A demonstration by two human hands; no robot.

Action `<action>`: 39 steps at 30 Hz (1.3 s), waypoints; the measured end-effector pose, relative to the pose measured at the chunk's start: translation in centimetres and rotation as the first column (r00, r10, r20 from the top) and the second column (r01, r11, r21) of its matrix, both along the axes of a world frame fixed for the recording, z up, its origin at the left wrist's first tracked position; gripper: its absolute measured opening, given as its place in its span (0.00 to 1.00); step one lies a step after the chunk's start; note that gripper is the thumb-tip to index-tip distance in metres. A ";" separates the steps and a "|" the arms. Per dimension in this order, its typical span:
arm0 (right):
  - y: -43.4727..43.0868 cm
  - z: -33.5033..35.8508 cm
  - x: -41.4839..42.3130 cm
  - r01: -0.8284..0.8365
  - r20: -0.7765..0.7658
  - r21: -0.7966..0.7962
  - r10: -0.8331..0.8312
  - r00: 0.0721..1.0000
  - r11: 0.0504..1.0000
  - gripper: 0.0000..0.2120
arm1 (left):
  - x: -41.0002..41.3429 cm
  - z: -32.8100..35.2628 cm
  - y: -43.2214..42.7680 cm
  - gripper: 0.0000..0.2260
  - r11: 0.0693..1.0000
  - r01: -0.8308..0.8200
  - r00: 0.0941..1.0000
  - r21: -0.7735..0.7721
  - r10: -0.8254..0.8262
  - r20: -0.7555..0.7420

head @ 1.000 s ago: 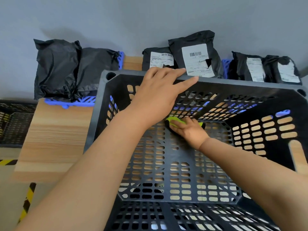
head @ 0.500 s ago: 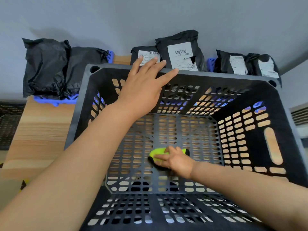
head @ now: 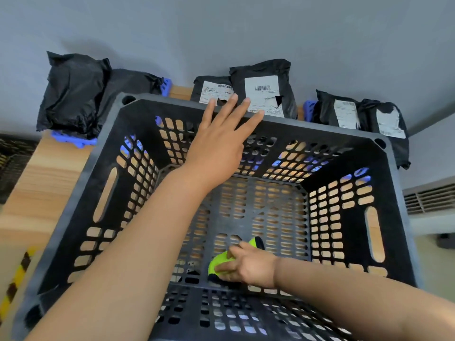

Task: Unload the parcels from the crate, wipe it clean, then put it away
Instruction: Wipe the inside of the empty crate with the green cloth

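R grip (head: 242, 267) clamped on green cloth (head: 218, 263), pressed to crate (head: 320, 129) floor at its near edge, mid. Rest of floor lies away from me, so next stroke prob goes twd far wall. L grip (head: 219, 143) fingers straight, flat on far rim. Parcels (head: 263, 87) out, along surface (head: 49, 173) far edge.

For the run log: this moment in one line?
step: wipe; left hand: on crate rim; right hand: holds green cloth on crate floor
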State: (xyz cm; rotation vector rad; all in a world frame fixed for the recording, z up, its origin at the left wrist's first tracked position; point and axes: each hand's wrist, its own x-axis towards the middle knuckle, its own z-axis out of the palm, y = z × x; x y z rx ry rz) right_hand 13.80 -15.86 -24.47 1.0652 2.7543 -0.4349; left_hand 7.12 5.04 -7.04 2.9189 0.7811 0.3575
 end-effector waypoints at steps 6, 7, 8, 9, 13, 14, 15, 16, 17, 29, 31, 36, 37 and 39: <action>2.8 -0.4 2.5 -0.004 0.024 0.204 -0.001 1.000 0.979 0.21 | 0.0 -0.6 0.7 0.32 1.000 0.023 1.000 -0.021 -0.023 0.016; 3.2 -0.4 2.7 0.010 0.037 0.220 -0.019 0.999 0.975 0.21 | 0.0 -0.8 0.9 0.32 0.999 0.030 0.999 -0.020 -0.030 0.016; 3.6 -0.4 3.1 0.053 0.047 0.230 -0.065 0.997 0.972 0.21 | 0.0 -0.9 1.0 0.32 0.999 0.035 0.999 -0.018 -0.035 0.017; 4.2 -0.2 3.7 0.129 0.047 0.227 -0.144 0.988 0.965 0.23 | -0.1 -1.0 1.1 0.33 0.999 0.041 0.999 -0.013 -0.040 0.022; 7.1 1.0 7.0 0.471 0.123 0.218 -0.503 0.856 0.855 0.30 | -0.1 -1.3 1.1 0.33 0.999 0.047 0.998 -0.001 -0.047 0.044; 7.7 1.4 7.9 0.521 0.158 0.196 -0.551 0.820 0.831 0.31 | 0.0 -1.3 1.0 0.33 0.999 0.049 0.998 0.000 -0.048 0.047; 8.2 1.8 8.6 0.565 0.181 0.173 -0.590 0.787 0.807 0.31 | -0.1 -1.3 1.0 0.33 0.999 0.051 0.998 -0.002 -0.051 0.049; 8.5 2.1 9.1 0.603 0.205 0.148 -0.621 0.757 0.784 0.32 | -0.1 -1.2 1.0 0.33 0.999 0.051 0.997 -0.006 -0.050 0.054; 8.8 2.4 9.2 0.640 0.226 0.132 -0.652 0.724 0.757 0.32 | -0.1 -1.2 1.0 0.33 0.999 0.049 0.997 -0.009 -0.048 0.059; 3.6 2.1 4.3 0.644 0.215 -0.075 -0.618 0.756 0.762 0.36 | 0.3 -1.3 0.9 0.33 0.999 0.031 0.998 -0.032 -0.029 0.062; 2.0 1.9 3.4 0.589 0.202 -0.108 -0.562 0.802 0.801 0.37 | 0.2 -1.3 1.0 0.33 0.999 0.026 0.998 -0.038 -0.023 0.062; -1.7 1.8 2.2 0.469 0.162 -0.191 -0.444 0.881 0.862 0.41 | 0.3 -1.3 0.9 0.33 0.998 0.027 0.997 -0.053 -0.023 0.071; -2.0 1.9 2.1 0.457 0.163 -0.201 -0.430 0.888 0.867 0.41 | 0.3 -1.3 0.8 0.33 0.998 0.026 0.997 -0.055 -0.022 0.072; -2.4 2.4 1.9 0.428 0.159 -0.237 -0.399 0.903 0.872 0.39 | 0.5 -1.2 0.8 0.33 0.998 0.023 0.997 -0.060 -0.018 0.073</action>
